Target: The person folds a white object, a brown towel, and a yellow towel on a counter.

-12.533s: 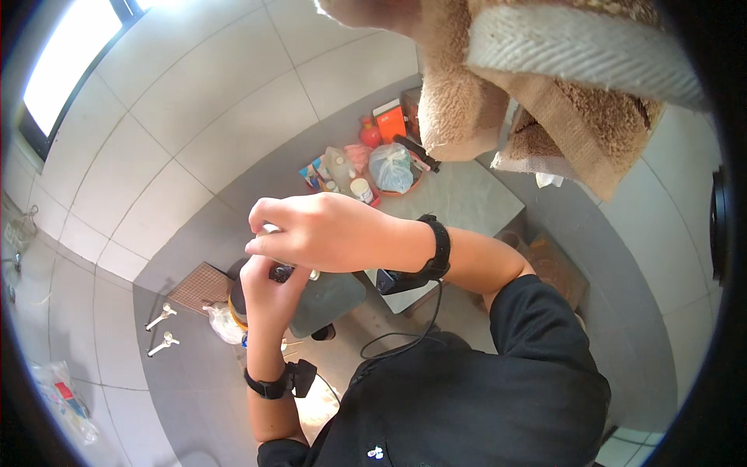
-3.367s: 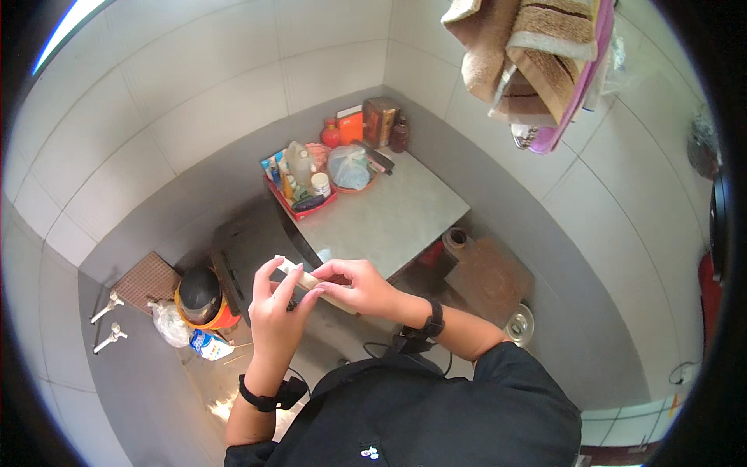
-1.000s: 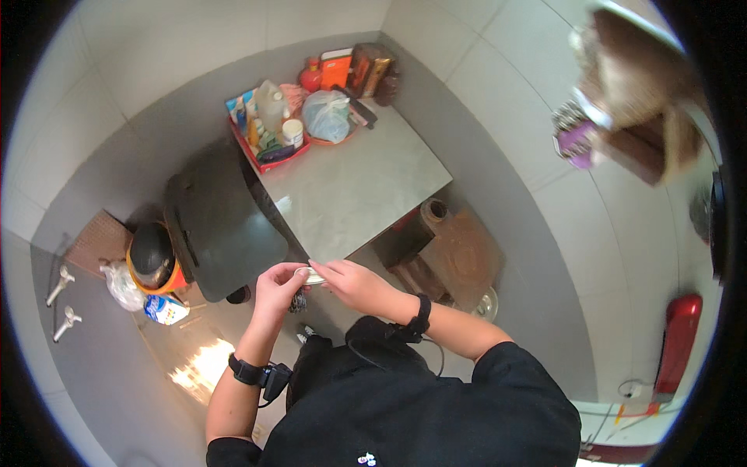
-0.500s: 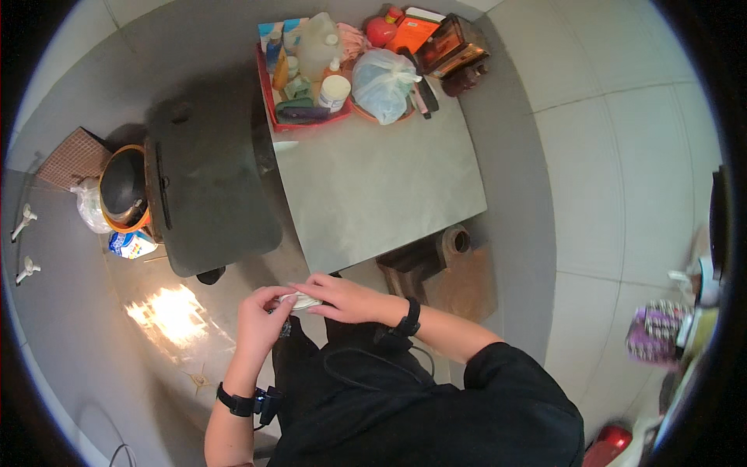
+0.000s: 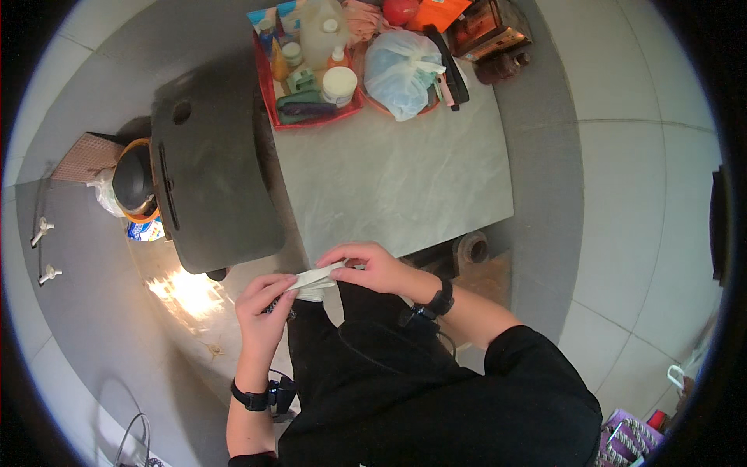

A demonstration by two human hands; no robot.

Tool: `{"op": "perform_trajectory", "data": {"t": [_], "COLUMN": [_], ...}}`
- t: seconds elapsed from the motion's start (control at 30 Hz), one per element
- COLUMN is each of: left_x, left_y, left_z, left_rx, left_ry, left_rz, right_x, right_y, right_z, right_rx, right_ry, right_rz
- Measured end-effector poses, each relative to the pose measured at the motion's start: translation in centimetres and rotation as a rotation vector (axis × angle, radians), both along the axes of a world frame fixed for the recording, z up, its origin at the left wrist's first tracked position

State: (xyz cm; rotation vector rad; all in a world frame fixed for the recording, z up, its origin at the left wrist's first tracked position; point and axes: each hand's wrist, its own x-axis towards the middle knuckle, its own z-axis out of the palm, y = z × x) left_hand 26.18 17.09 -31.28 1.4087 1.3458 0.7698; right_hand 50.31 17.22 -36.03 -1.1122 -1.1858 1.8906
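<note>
Between my two hands stretches a white folded strip [image 5: 315, 276], which looks like thin cloth; its exact kind does not show. My left hand [image 5: 261, 310] pinches its left end between thumb and fingers. At the other end, my right hand [image 5: 379, 269] grips it, with the thumb below and the fingers curled over the top. Loose layers of the white material hang under the strip, over my dark trousers [image 5: 372, 311]. Both hands are just in front of the near edge of a grey marbled tabletop [image 5: 397, 183].
On the tabletop's far side stand a red tray [image 5: 272, 101] of bottles and jars, a tied plastic bag [image 5: 401, 70] and a wooden box [image 5: 492, 31]. A dark board-like panel [image 5: 218, 171] is at the left, beside an orange-rimmed bucket [image 5: 144, 214]. A rolled sheet [image 5: 471, 247] lies under the table.
My hands have drawn apart, and the white strip, bunched before, is now stretched between them. The right hand has moved right. The whole view has shifted a little.
</note>
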Motion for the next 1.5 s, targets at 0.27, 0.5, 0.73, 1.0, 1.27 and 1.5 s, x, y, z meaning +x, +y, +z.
{"op": "perform_trajectory", "data": {"t": [0.27, 0.5, 0.73, 1.0, 1.27, 1.5], "left_x": [0.2, -2.3, -4.6, -6.3, -6.5, -5.7], "left_y": [1.3, 1.1, 1.3, 1.6, 2.4, 3.4], "left_z": [2.3, 4.5, 5.9, 7.0, 7.7, 8.6], "left_rx": [-0.07, 0.028, -0.144, -0.245, -0.251, -0.184], "left_ry": [0.007, -0.053, -0.101, -0.144, -0.239, -0.176], "left_rz": [-0.045, -0.153, -0.167, -0.121, -0.167, -0.251], "right_x": [0.1, -2.0, -3.1, -4.9, -4.7, -5.0], "right_y": [0.2, -0.5, -0.4, -1.4, -1.0, 0.9], "right_z": [2.9, 8.1, 10.8, 12.6, 12.5, 13.0], "right_rx": [0.092, 0.187, 0.243, 0.096, 0.307, 0.414], "right_ry": [-0.078, -0.235, -0.254, -0.234, -0.237, -0.323], "right_rz": [0.024, 0.041, -0.012, 0.009, 0.12, 0.17]}}
